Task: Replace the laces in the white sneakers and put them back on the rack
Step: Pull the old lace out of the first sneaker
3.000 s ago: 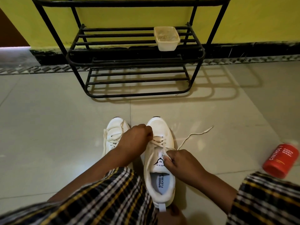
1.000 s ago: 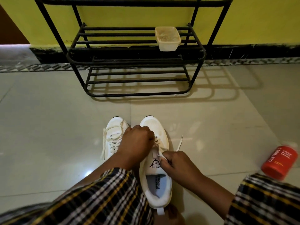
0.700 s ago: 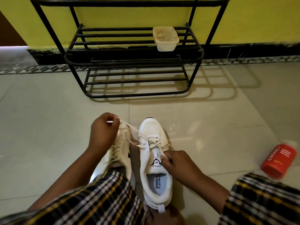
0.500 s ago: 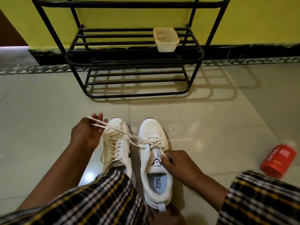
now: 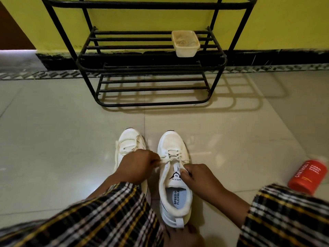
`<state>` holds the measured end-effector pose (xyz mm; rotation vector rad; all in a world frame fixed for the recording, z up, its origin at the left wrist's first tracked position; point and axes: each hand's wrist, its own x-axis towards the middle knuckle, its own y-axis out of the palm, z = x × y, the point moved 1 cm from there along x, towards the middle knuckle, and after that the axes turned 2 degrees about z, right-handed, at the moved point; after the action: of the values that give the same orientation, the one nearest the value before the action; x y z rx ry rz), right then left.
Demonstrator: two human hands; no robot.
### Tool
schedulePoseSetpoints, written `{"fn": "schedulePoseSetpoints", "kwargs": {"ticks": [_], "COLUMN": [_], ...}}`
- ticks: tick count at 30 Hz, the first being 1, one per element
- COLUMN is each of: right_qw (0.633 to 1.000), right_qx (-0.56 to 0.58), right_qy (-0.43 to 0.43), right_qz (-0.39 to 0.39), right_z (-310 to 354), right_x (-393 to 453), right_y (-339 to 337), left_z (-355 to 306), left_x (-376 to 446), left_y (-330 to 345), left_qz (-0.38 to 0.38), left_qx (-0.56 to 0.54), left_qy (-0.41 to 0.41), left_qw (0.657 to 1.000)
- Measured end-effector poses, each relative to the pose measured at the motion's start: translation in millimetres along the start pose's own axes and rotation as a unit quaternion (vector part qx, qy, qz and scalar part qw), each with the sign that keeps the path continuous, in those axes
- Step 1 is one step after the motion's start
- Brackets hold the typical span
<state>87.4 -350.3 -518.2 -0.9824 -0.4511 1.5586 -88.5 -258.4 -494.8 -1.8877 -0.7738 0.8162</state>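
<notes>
We are sitting on the pale tiled floor with 2 white sneakers in front of us, toes pointing toward the black metal rack that is standing against the yellow wall. The right sneaker is lying between our hands, its opening facing us and its tongue showing a black logo. The left sneaker is sitting just beside it, partly hidden behind our left hand and sleeve.

Our left hand is pinching one end of the white lace at the left edge of the right sneaker's eyelets, the fingers curled tight in a clenched grip on it. Our right hand is curling its fingers around the other end of the lace at the right side of the tongue, a grip closed on the lace as well. The lace is crossing the upper eyelets between the 2 hands.

Both sneakers are on the floor, well apart from the rack. On the rack's middle shelf a cream plastic tub is resting near the right end. A red bottle is lying on its side on the floor to our right. Our plaid sleeves are filling the bottom of the view.
</notes>
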Motion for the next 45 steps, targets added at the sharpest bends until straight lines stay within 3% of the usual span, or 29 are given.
{"fn": "schedulePoseSetpoints", "kwargs": {"ticks": [4,9,14,18,22,25,31,35,38,41,45], "right_qw": [1.0,1.0,0.999,0.999,1.0,0.999,0.997,0.983,0.97,0.977,0.986], "right_qx": [0.002,-0.003,-0.007,-0.021,-0.008,-0.001,-0.025,-0.173,-0.233,-0.207,-0.141], "right_qy": [0.008,0.014,0.034,0.024,0.019,0.026,0.073,-0.02,-0.062,-0.054,-0.058], "right_qz": [0.0,0.008,0.015,0.023,0.022,0.023,-0.015,-0.058,-0.033,-0.012,-0.06], "right_z": [2,7,4,7,6,2,-13,16,34,38,35], "right_x": [1,0,-1,0,0,0,-5,5,20,29,37], "right_y": [0,-1,-1,0,0,-1,-5,-11,-7,1,4], "left_z": [6,13,45,22,-19,-23,-6,-11,-14,-14,-13], "left_x": [2,5,4,0,-14,-19,-28,-27,-28,-29,-28], "left_y": [-16,-25,-40,-32,-4,16,25,25,25,27,27], "left_qz": [-0.086,-0.117,-0.182,-0.141,-0.086,-0.017,-0.039,-0.045,-0.064,-0.077,-0.076], "left_qx": [-0.033,-0.04,-0.088,0.006,-0.137,-0.122,-0.173,-0.165,-0.177,-0.175,-0.173], "left_qy": [-0.028,-0.018,-0.105,-0.104,-0.05,-0.022,-0.004,-0.005,-0.003,0.004,0.017], "left_qw": [0.995,0.992,0.974,0.985,0.986,0.992,0.984,0.985,0.982,0.981,0.982]}}
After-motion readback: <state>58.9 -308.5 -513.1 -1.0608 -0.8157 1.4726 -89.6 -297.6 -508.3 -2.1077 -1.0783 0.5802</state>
